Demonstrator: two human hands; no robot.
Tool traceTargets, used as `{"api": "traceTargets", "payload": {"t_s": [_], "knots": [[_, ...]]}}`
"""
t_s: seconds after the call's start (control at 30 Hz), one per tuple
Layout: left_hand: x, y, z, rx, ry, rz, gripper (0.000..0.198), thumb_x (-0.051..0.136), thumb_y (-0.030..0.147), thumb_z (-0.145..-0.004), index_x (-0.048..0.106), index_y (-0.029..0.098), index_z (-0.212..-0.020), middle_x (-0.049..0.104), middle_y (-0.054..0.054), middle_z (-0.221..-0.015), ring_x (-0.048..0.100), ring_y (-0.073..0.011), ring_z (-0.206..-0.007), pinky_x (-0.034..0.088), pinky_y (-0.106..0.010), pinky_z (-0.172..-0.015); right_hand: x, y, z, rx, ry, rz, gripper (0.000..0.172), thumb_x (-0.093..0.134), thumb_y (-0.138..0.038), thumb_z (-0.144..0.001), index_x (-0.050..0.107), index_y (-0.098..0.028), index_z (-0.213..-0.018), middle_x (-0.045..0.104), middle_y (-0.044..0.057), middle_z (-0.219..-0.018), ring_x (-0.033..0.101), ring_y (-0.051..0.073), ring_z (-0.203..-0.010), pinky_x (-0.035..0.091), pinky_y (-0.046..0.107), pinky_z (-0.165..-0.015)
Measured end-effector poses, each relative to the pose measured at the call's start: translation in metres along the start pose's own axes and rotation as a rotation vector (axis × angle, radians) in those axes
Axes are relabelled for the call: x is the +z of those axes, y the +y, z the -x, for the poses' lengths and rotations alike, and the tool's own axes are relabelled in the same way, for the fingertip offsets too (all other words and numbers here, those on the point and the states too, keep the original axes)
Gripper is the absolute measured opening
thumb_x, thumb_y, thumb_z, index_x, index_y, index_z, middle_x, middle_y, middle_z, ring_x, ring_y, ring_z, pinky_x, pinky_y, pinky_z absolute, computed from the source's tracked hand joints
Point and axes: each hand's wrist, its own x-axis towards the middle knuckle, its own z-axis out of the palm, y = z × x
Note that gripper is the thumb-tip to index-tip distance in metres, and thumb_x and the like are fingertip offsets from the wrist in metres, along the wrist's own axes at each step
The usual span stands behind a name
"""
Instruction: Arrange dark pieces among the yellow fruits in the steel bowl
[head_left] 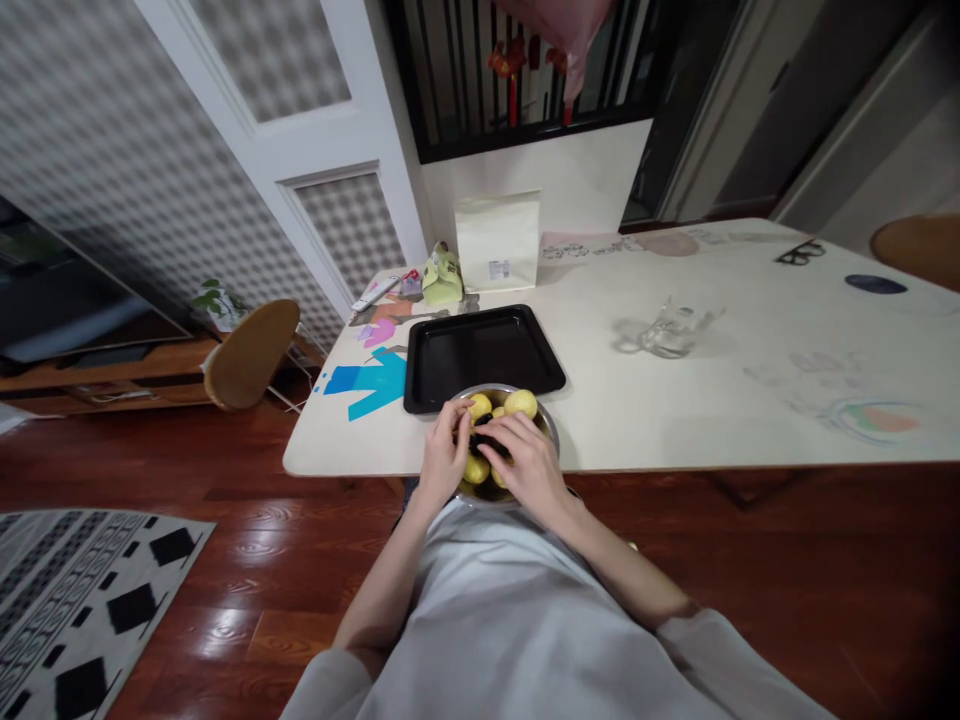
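A metal bowl (553, 428) at the table's front edge, close against my body, holds several yellow fruits (520, 403) that look like lemons. Over the bowl, my left hand (446, 448) has its fingers bent and brought together on the left side. My right hand (526, 456) curls in from the right, fingertips close to those of the left. Between the two hands is a small dark thing (484, 434), partly covered by fingers; its kind cannot be made out. Both hands seem to pinch at it.
A black baking tray (480, 355) lies just beyond the bowl on the white table (630, 425). A white bag (497, 240) and a green packet (442, 277) stand behind it. To the right are a clear glass vessel (670, 333) and eyeglasses (801, 253).
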Motion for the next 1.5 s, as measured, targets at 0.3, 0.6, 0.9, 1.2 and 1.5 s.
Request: {"api": "traceTargets", "payload": {"t_s": [0.3,0.6,0.9,1.2,1.5], "knots": [[0.0,-0.004,0.002,0.055,-0.075,-0.022,0.021,0.045,0.026,-0.107,0.06,0.019,-0.121,0.071,-0.01,-0.108,0.07,-0.0165,-0.087,0.055,-0.029,-0.08,0.008,0.001,0.003,-0.011,0.023,-0.022,0.011,0.065,-0.016,-0.097,0.072,-0.02,-0.104,0.074,0.008,-0.1,0.065,0.026,-0.096,0.057,0.043,-0.088],[0.0,0.002,0.002,-0.001,-0.042,0.012,0.019,0.05,0.029,-0.105,0.062,0.019,-0.118,0.073,-0.009,-0.105,0.071,-0.0172,-0.088,0.055,-0.027,-0.078,-0.006,0.007,0.004,-0.043,0.071,-0.052,0.015,0.063,-0.014,-0.097,0.072,-0.022,-0.105,0.078,0.007,-0.101,0.069,0.024,-0.093,0.06,0.042,-0.084],[0.001,0.003,0.003,-0.109,-0.014,0.071,0.021,0.053,0.036,-0.104,0.064,0.02,-0.112,0.071,-0.004,-0.086,0.068,-0.0156,-0.076,0.052,-0.024,-0.067,-0.026,0.024,0.013,-0.001,0.085,0.033,0.015,0.061,-0.018,-0.098,0.073,-0.024,-0.105,0.078,0.007,-0.097,0.068,0.026,-0.091,0.059,0.045,-0.083],[0.0,0.006,0.002,-0.137,-0.028,0.089,0.024,0.051,0.038,-0.105,0.065,0.02,-0.11,0.068,-0.002,-0.081,0.064,-0.0147,-0.069,0.05,-0.024,-0.064,-0.028,0.023,0.014,0.02,0.004,0.052,0.01,0.065,-0.018,-0.096,0.073,-0.023,-0.1,0.073,0.008,-0.101,0.064,0.027,-0.098,0.058,0.044,-0.085],[0.0,0.006,0.007,-0.129,0.011,0.144,0.034,0.041,0.044,-0.109,0.063,0.019,-0.115,0.057,0.001,-0.077,0.051,-0.0109,-0.061,0.043,-0.022,-0.061,-0.025,0.005,0.015,-0.024,0.057,-0.03,0.013,0.063,-0.02,-0.099,0.074,-0.024,-0.104,0.075,0.007,-0.098,0.066,0.025,-0.094,0.059,0.043,-0.083]]}}
